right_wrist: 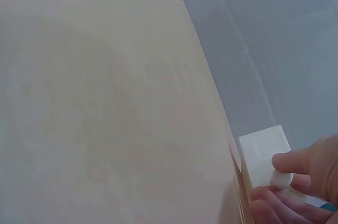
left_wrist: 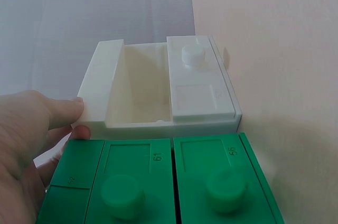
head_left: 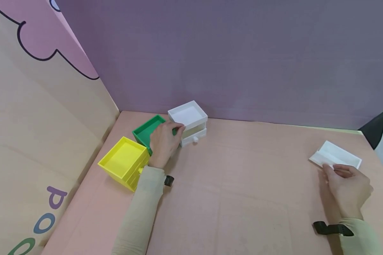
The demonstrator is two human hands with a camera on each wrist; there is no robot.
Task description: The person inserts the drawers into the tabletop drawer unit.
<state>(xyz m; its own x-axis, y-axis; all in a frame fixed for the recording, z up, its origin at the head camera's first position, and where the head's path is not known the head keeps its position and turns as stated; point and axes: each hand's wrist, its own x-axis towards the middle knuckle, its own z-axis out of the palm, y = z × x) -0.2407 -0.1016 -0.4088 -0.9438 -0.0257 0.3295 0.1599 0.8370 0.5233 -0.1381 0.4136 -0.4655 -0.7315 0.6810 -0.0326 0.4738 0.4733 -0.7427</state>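
Observation:
A small white drawer cabinet [head_left: 191, 122] stands near the back wall, with a gap above its knobbed lower drawer [left_wrist: 198, 78]. My left hand [head_left: 165, 141] holds the cabinet's near corner, a fingertip on its top and another at the side beside the green drawer cabinet [left_wrist: 174, 182]. That green cabinet is partly hidden by the hand in the head view. Far to the right, a loose white drawer [head_left: 336, 156] is held by my right hand [head_left: 349, 186]. In the right wrist view, its round knob [right_wrist: 281, 178] is pinched between thumb and fingers.
A yellow drawer cabinet [head_left: 124, 157] stands at the left, beside my left forearm. Behind the pink tabletop [head_left: 242, 187] rises a grey-purple wall [head_left: 242, 60]. A printed cream panel [head_left: 28, 141] borders the left. A black-and-white shape [head_left: 379, 131] shows at the right edge.

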